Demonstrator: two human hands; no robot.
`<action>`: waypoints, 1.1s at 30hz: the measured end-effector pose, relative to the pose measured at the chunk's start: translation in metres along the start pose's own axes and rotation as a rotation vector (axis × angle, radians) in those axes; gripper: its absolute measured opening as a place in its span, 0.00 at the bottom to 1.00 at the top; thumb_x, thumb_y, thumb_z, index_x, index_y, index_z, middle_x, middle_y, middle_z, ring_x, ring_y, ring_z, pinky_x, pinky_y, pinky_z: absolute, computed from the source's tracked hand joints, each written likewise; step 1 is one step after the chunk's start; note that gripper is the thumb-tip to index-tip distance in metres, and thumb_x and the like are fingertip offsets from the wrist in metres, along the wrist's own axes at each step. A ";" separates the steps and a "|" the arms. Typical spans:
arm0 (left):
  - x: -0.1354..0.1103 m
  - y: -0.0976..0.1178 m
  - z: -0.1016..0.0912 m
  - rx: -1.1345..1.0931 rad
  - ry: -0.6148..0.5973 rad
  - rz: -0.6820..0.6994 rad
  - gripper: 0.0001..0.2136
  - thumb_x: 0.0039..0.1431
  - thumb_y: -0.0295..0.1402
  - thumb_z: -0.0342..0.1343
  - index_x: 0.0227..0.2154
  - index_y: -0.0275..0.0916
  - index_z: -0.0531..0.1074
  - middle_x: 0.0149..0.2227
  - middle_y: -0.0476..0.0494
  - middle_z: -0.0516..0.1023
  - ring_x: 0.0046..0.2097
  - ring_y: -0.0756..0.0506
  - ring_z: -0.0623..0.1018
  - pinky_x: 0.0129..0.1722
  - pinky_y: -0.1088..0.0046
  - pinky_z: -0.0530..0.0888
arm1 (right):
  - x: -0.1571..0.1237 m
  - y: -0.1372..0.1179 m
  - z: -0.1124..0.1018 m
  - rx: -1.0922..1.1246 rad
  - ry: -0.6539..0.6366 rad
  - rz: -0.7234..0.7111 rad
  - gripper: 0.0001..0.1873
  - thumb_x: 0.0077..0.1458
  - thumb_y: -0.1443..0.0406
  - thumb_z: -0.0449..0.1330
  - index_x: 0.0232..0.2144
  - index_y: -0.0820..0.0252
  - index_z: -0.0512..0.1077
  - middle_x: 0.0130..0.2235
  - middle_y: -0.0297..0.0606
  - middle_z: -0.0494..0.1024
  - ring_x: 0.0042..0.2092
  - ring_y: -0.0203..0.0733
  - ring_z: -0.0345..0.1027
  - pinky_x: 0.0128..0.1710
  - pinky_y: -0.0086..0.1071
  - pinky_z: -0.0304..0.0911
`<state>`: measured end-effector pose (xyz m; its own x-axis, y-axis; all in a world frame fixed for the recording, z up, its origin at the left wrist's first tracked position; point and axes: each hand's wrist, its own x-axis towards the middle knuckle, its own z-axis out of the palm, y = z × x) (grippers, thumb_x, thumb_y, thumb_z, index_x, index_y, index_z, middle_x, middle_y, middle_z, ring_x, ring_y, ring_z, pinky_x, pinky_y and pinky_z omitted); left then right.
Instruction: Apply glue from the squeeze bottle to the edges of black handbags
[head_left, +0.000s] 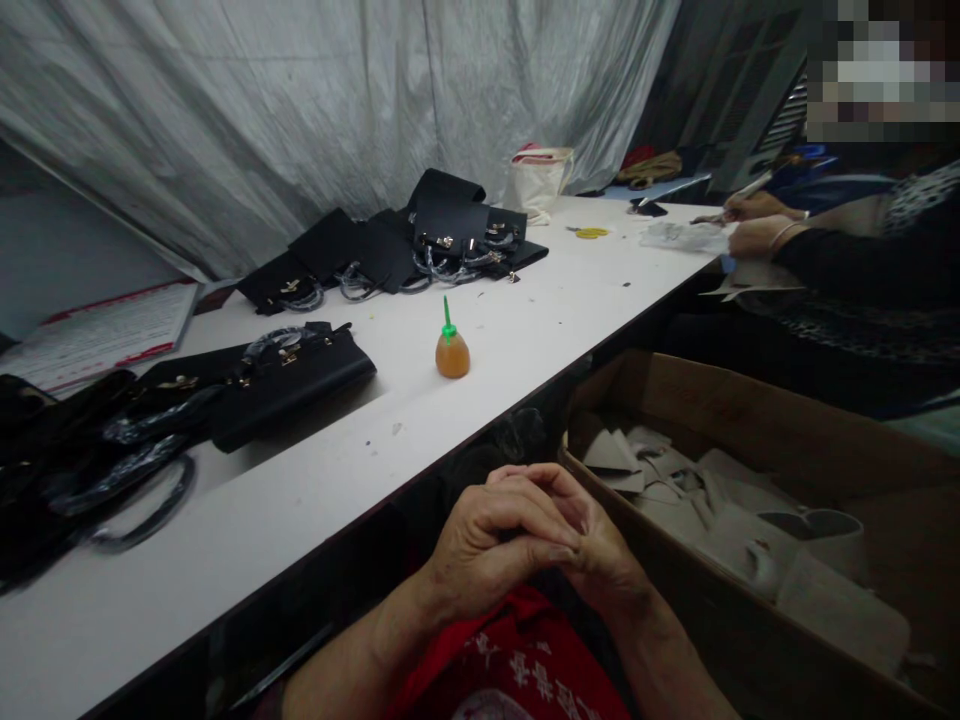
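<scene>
Clasping hands: left hand (484,540) folded over the right hand (604,560), fingers curled together above the lap; no item visible in either. Whether something small sits between the palms cannot be told.
Cardboard box (750,410): beside the right forearm; judged stiff enough to hold shape, with give at the rim. Best hold is opposite walls.
Pale offcuts (844,610): loose inside the box, some flat, some curled; judged light and bendable. Take by a free edge.
Bench (315,490): white top, beyond the hands and apart from them.
Amber bottle (452,356): upright on the bench, ahead of the hands, untouched; judged light, probably soft-walled, slippery if wet. Hold around the widest part of the body, with mild pressure.
Green nozzle (448,329): thin, pointing up from the bottle; judged the fragile part, unsuited to gripping.
Black handbag (300,385): on the bench, left of the bottle; judged fairly stiff and easily marked. Support the body; the film-wrapped handles may slide.
Further black bags (450,220): heaped behind the bottle, handles likewise wrapped.
Yellow scissors (591,232): flat on the bench, beyond the bottle; take by the loops.
Co-worker's hand (765,238): far right, well apart; its hold is unclear.
</scene>
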<state>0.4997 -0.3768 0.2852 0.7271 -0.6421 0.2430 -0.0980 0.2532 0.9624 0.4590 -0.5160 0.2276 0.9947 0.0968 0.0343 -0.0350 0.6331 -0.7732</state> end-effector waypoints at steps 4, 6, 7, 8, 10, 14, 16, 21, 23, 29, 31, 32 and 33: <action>-0.002 -0.010 0.007 -0.029 0.156 0.014 0.10 0.62 0.35 0.59 0.26 0.38 0.76 0.29 0.44 0.77 0.36 0.45 0.75 0.42 0.67 0.72 | 0.000 -0.001 0.000 0.009 0.006 0.037 0.37 0.36 0.55 0.78 0.49 0.51 0.73 0.49 0.40 0.77 0.51 0.48 0.70 0.52 0.40 0.63; -0.001 -0.015 0.009 -0.092 0.258 -0.005 0.12 0.64 0.37 0.57 0.27 0.37 0.72 0.29 0.46 0.73 0.34 0.48 0.72 0.39 0.71 0.70 | 0.000 -0.003 0.002 0.053 -0.022 0.042 0.40 0.34 0.53 0.78 0.51 0.50 0.72 0.48 0.39 0.76 0.51 0.48 0.69 0.52 0.38 0.63; 0.001 -0.017 0.009 -0.144 0.305 -0.010 0.13 0.65 0.38 0.55 0.27 0.37 0.70 0.29 0.47 0.72 0.33 0.48 0.71 0.37 0.72 0.69 | 0.000 -0.005 0.003 0.075 -0.037 0.035 0.42 0.33 0.50 0.78 0.52 0.51 0.72 0.49 0.40 0.75 0.51 0.48 0.68 0.52 0.38 0.62; 0.003 -0.019 0.008 -0.196 0.346 -0.011 0.13 0.67 0.38 0.53 0.27 0.38 0.68 0.28 0.48 0.71 0.33 0.49 0.71 0.37 0.73 0.68 | 0.000 -0.006 0.003 0.097 -0.049 0.027 0.44 0.33 0.47 0.77 0.53 0.51 0.72 0.50 0.41 0.73 0.52 0.49 0.67 0.53 0.39 0.62; 0.008 -0.020 0.005 -0.257 0.418 0.016 0.15 0.69 0.38 0.49 0.26 0.38 0.65 0.26 0.51 0.68 0.31 0.50 0.70 0.40 0.72 0.69 | -0.001 -0.007 0.004 0.148 -0.065 0.024 0.44 0.34 0.43 0.74 0.53 0.52 0.72 0.49 0.42 0.72 0.51 0.49 0.65 0.52 0.40 0.63; 0.012 -0.023 -0.012 -0.098 0.528 0.106 0.20 0.71 0.40 0.45 0.21 0.39 0.61 0.20 0.54 0.61 0.25 0.51 0.66 0.49 0.68 0.69 | -0.002 -0.006 0.000 0.272 -0.072 0.026 0.44 0.35 0.38 0.71 0.52 0.53 0.74 0.43 0.39 0.70 0.46 0.47 0.64 0.47 0.39 0.65; 0.012 -0.032 -0.024 0.113 0.544 0.074 0.21 0.70 0.40 0.46 0.19 0.40 0.61 0.18 0.54 0.61 0.25 0.50 0.66 0.45 0.68 0.70 | -0.002 -0.006 -0.003 0.308 -0.076 0.016 0.45 0.34 0.36 0.70 0.50 0.53 0.75 0.42 0.39 0.69 0.44 0.45 0.63 0.44 0.38 0.66; 0.012 -0.066 -0.045 0.692 0.381 -0.033 0.17 0.56 0.26 0.55 0.49 0.38 0.72 0.54 0.37 0.74 0.55 0.39 0.74 0.56 0.60 0.69 | -0.003 -0.005 -0.011 0.336 -0.089 -0.010 0.41 0.38 0.38 0.70 0.48 0.56 0.76 0.39 0.38 0.70 0.41 0.44 0.64 0.38 0.35 0.66; 0.010 -0.068 -0.042 0.739 0.320 0.001 0.29 0.51 0.22 0.57 0.58 0.40 0.66 0.64 0.36 0.64 0.63 0.37 0.67 0.60 0.58 0.67 | -0.003 -0.003 -0.013 0.343 -0.086 -0.032 0.40 0.39 0.40 0.71 0.49 0.57 0.76 0.40 0.39 0.71 0.42 0.44 0.64 0.39 0.36 0.66; 0.006 -0.021 -0.005 0.505 0.290 0.161 0.06 0.64 0.28 0.53 0.36 0.39 0.75 0.40 0.44 0.76 0.42 0.47 0.77 0.43 0.70 0.74 | -0.004 0.004 -0.016 0.265 -0.065 -0.024 0.37 0.42 0.46 0.72 0.51 0.58 0.74 0.47 0.42 0.73 0.49 0.46 0.65 0.49 0.36 0.64; 0.006 -0.008 0.004 0.495 0.206 0.293 0.10 0.62 0.26 0.57 0.45 0.40 0.76 0.42 0.43 0.77 0.44 0.46 0.76 0.44 0.70 0.73 | -0.003 0.006 -0.014 0.204 -0.059 -0.021 0.36 0.43 0.46 0.72 0.50 0.57 0.74 0.49 0.43 0.73 0.51 0.48 0.66 0.53 0.38 0.62; 0.007 -0.004 0.008 0.492 0.154 0.328 0.12 0.61 0.25 0.58 0.47 0.40 0.76 0.42 0.43 0.78 0.44 0.46 0.76 0.44 0.69 0.73 | -0.003 0.006 -0.013 0.182 -0.060 -0.019 0.35 0.43 0.46 0.72 0.49 0.57 0.74 0.49 0.43 0.73 0.51 0.49 0.66 0.53 0.39 0.62; 0.008 -0.002 0.010 0.485 0.110 0.345 0.12 0.61 0.25 0.59 0.46 0.40 0.77 0.41 0.43 0.79 0.43 0.46 0.76 0.44 0.69 0.72 | -0.002 0.006 -0.011 0.169 -0.063 -0.013 0.34 0.42 0.46 0.72 0.48 0.57 0.75 0.48 0.43 0.73 0.50 0.50 0.67 0.53 0.41 0.63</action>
<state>0.4988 -0.3892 0.2865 0.6614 -0.4966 0.5622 -0.6206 0.0588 0.7819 0.4580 -0.5211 0.2157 0.9874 0.1323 0.0866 -0.0435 0.7540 -0.6555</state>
